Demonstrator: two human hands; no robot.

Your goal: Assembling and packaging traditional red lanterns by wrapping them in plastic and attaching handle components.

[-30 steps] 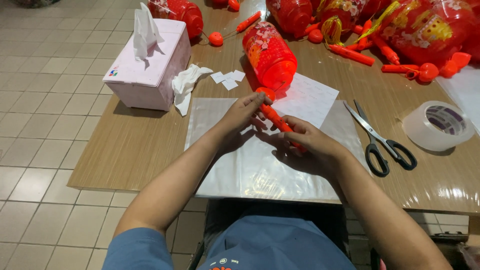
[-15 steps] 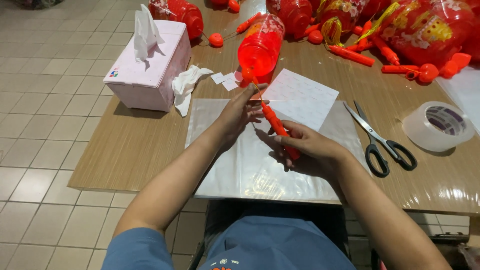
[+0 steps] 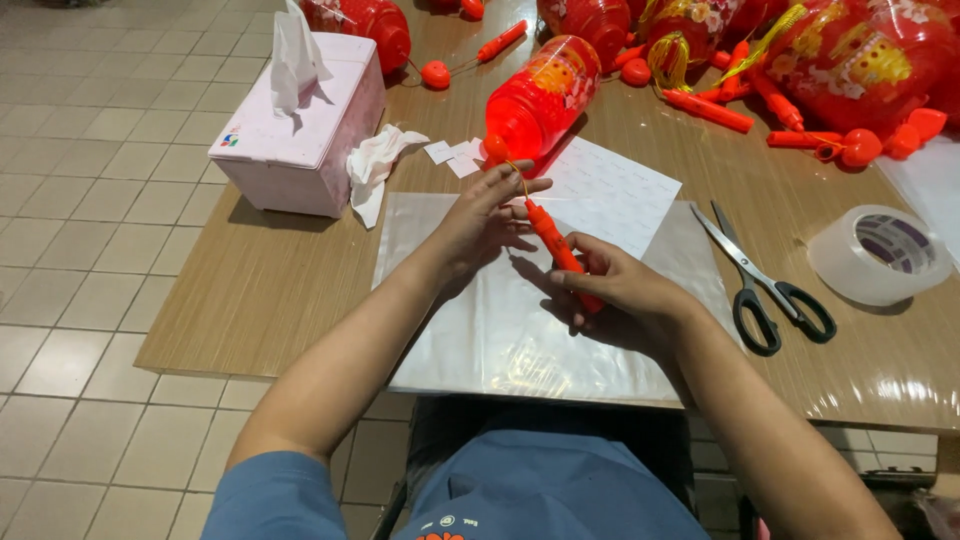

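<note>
My right hand [image 3: 622, 296] grips the lower end of a thin orange stick handle [image 3: 553, 243], held slanting over a clear plastic sheet [image 3: 470, 320]. My left hand [image 3: 484, 220] pinches the stick's upper end with its fingertips. A thin cord runs from the stick's tip to a red cylindrical lantern [image 3: 541, 97], which hangs tilted just above the table beyond my left hand.
A pink tissue box [image 3: 300, 130] and a crumpled tissue [image 3: 375, 165] lie to the left. Black-handled scissors [image 3: 760, 280] and a roll of clear tape [image 3: 880, 255] lie to the right. Several red lanterns [image 3: 850, 60] and orange sticks crowd the far edge of the wooden table [image 3: 250, 290].
The red lantern has risen off the white paper and swung away from me. Both hands have tilted the stick upward.
</note>
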